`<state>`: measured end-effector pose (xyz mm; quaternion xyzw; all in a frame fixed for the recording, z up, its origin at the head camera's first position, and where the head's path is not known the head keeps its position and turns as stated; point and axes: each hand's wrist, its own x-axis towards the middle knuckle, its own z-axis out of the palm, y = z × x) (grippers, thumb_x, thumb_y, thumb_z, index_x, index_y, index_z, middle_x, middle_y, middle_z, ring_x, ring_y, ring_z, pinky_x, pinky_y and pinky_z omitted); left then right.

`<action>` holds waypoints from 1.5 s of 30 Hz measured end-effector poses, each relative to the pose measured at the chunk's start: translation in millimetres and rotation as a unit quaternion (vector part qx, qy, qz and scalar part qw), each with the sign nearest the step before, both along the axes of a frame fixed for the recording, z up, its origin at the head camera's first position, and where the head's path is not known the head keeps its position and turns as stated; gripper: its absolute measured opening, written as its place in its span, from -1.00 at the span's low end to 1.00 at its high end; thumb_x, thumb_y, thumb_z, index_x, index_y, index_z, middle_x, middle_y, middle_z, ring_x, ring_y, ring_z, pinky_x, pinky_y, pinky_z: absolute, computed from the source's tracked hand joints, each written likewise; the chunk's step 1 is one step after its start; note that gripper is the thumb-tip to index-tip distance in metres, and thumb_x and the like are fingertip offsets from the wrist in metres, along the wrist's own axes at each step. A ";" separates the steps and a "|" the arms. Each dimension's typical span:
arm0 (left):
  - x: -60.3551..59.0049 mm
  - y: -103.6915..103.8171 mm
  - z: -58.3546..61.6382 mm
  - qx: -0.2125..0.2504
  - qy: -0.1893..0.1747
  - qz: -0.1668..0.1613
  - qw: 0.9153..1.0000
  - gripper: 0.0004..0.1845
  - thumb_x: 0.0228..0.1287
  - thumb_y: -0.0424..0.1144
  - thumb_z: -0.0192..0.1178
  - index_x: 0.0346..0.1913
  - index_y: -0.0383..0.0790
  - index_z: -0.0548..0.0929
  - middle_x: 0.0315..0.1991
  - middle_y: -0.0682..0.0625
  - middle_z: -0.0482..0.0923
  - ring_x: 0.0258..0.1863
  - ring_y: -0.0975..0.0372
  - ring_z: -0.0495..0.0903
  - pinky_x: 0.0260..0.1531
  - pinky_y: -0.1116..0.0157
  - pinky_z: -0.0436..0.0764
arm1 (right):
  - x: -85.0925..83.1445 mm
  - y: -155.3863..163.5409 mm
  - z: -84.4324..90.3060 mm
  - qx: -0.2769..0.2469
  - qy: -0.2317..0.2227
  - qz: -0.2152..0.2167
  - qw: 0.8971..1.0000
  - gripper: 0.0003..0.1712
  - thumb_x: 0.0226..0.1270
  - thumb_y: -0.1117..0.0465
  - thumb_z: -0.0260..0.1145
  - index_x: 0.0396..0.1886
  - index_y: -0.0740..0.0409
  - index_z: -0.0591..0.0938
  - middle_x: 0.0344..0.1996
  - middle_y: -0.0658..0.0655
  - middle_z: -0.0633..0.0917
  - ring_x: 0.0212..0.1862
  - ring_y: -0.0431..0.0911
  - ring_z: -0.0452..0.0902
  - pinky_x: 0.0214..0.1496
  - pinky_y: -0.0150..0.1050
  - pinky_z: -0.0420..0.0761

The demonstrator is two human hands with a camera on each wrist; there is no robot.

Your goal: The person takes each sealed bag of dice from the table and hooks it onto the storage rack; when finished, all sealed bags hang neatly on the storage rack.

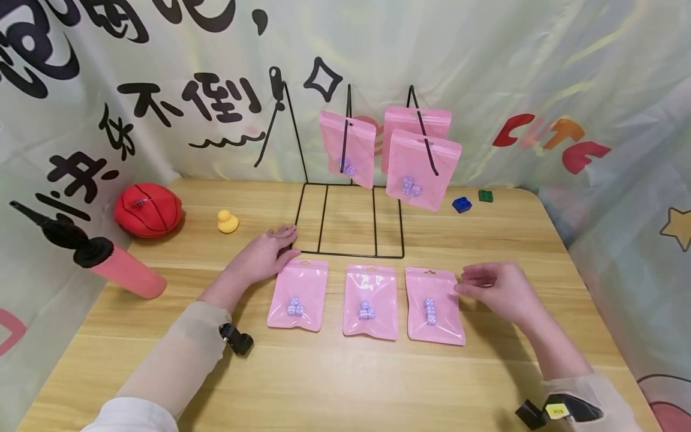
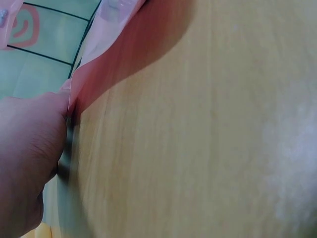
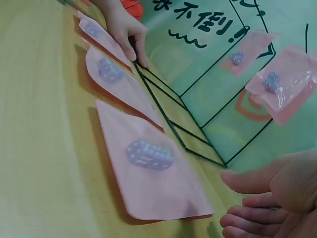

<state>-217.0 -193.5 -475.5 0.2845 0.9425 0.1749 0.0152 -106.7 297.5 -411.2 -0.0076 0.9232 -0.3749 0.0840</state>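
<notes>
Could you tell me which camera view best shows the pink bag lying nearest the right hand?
The right wrist view: the pink bag fills it, its purple dice clear. The head view shows it whole but smaller, beside the right hand. The left wrist view misses it.

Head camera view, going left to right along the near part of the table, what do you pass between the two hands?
left hand → left pink pouch → middle pink pouch → right pink pouch → right hand. Each pouch lies flat on the wooden table and holds small purple dice.
</notes>
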 end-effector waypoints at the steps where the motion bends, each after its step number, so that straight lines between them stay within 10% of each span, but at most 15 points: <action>1: 0.2 -0.1 0.2 0.000 0.000 0.000 1.000 -0.38 0.63 0.00 0.18 0.48 -0.40 0.47 0.52 -0.24 0.34 0.55 -0.09 0.28 0.54 -0.09 0.24 | 2.2 1.0 -2.1 -0.003 -0.015 -0.007 1.000 -0.41 0.31 0.09 0.61 0.12 0.46 0.71 -0.13 0.25 0.81 -0.13 0.04 0.75 -0.20 -0.37 0.72; 21: -0.1 -2.2 -0.4 0.000 -0.001 -0.001 1.000 -0.38 0.63 0.00 0.18 0.49 -0.39 0.46 0.53 -0.24 0.33 0.55 -0.08 0.27 0.54 -0.09 0.24 | 3.8 -3.7 -25.5 -0.107 -0.126 -0.077 0.983 -0.53 0.32 0.27 0.58 0.08 0.49 0.68 -0.26 0.17 0.80 -0.25 -0.08 0.70 -0.27 -0.30 0.73; 33: 0.3 -0.5 1.1 0.000 0.001 -0.005 1.000 -0.38 0.64 -0.01 0.18 0.49 -0.40 0.45 0.53 -0.25 0.33 0.55 -0.09 0.26 0.54 -0.10 0.24 | 2.3 -4.7 -12.0 -0.142 -0.101 -0.033 0.984 -0.64 0.53 0.35 0.36 0.18 0.50 0.58 -0.09 0.29 0.69 -0.13 0.04 0.65 -0.08 -0.26 0.77; 45: 0.8 0.2 1.9 -0.001 -0.002 0.000 1.000 -0.38 0.63 -0.01 0.18 0.49 -0.39 0.45 0.53 -0.24 0.32 0.56 -0.09 0.26 0.54 -0.09 0.23 | 4.6 -13.5 13.4 -0.156 -0.032 0.024 0.987 -0.84 0.44 0.45 0.41 -0.07 0.46 0.66 -0.26 0.22 0.74 -0.31 -0.03 0.59 -0.35 -0.32 0.65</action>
